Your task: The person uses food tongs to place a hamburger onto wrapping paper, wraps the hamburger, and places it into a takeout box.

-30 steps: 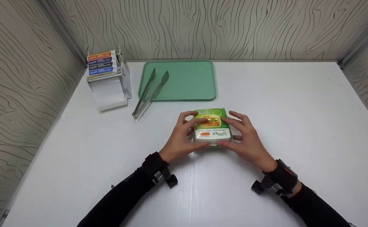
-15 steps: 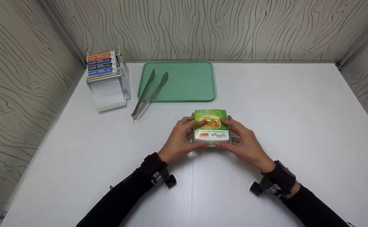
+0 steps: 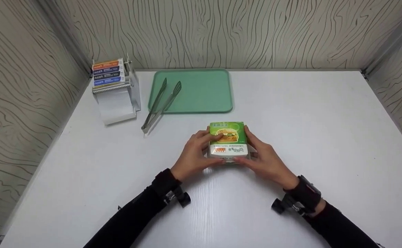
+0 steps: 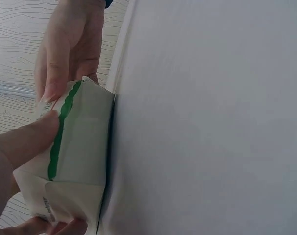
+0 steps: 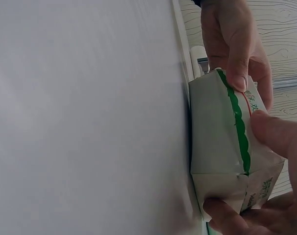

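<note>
A closed paper burger box (image 3: 233,151), green and white with a burger picture on its lid, sits on the white table. My left hand (image 3: 193,152) holds its left side, with the thumb on the near edge and the index finger lying across the lid. On the opposite side my right hand (image 3: 269,161) grips the box, thumb at the near edge and fingers along the right wall. In both wrist views the box's pale near wall (image 4: 87,139) shows below a green scalloped band, and both thumbs press just above that band. The box's contents are hidden.
Behind the box lies a green tray (image 3: 204,91), with metal tongs (image 3: 157,106) leaning over its left front edge. A dispenser (image 3: 115,89) with several coloured label strips and white paper stands at the back left. Patterned walls (image 3: 214,34) border the table.
My right hand's fingers have come off the lid and closed in along the box's right side. The left fingers have drawn in against the left side. The whole head view has shifted slightly.
</note>
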`<state>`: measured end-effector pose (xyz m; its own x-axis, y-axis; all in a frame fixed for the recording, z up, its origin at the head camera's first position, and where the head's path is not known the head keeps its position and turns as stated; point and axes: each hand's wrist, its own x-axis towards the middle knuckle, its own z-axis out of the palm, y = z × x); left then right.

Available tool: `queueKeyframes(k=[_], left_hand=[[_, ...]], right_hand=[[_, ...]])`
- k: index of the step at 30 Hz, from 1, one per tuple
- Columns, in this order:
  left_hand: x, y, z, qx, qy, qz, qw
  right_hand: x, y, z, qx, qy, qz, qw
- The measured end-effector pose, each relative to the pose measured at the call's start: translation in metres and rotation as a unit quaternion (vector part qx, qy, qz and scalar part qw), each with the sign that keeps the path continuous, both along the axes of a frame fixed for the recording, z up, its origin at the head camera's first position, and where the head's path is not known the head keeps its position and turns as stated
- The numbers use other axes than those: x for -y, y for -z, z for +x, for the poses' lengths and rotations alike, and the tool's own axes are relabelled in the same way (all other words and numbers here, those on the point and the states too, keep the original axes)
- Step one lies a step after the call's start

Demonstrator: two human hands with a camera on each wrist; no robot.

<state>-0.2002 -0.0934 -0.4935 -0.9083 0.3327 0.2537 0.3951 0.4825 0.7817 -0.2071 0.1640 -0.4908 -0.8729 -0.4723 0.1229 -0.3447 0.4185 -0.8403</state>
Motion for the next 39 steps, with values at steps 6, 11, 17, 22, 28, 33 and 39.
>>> queueKeyframes(k=[6, 11, 17, 22, 28, 33, 39], left_hand=[[-0.0002, -0.0002, 0.0003, 0.01, 0.008, 0.011, 0.9999], [-0.0003, 0.0009, 0.0001, 0.014, 0.011, 0.014, 0.9998], [-0.0007, 0.0014, 0.0015, 0.012, 0.007, -0.006, 0.9999], [-0.0023, -0.0001, 0.0027, 0.012, 0.009, -0.012, 0.9998], [-0.0029, -0.0012, 0.0029, 0.01, 0.008, -0.022, 0.9997], [-0.0018, -0.0003, 0.0021, 0.011, 0.009, -0.023, 0.9996], [-0.002, 0.0001, 0.0022, 0.012, 0.011, -0.028, 0.9995]], right_hand=[[0.0001, -0.0004, 0.0001, 0.004, 0.003, -0.005, 1.0], [-0.0002, -0.0014, 0.0, 0.013, 0.007, -0.012, 0.9998], [0.0, -0.0007, -0.0015, 0.02, 0.016, -0.027, 0.9993], [-0.0012, -0.0001, -0.0037, 0.04, 0.034, -0.049, 0.9974], [-0.0032, 0.0005, -0.0065, 0.081, 0.04, -0.077, 0.9929], [-0.0041, 0.0022, -0.0075, 0.096, 0.036, -0.098, 0.99], [-0.0049, 0.005, -0.0097, 0.082, 0.036, -0.085, 0.9924]])
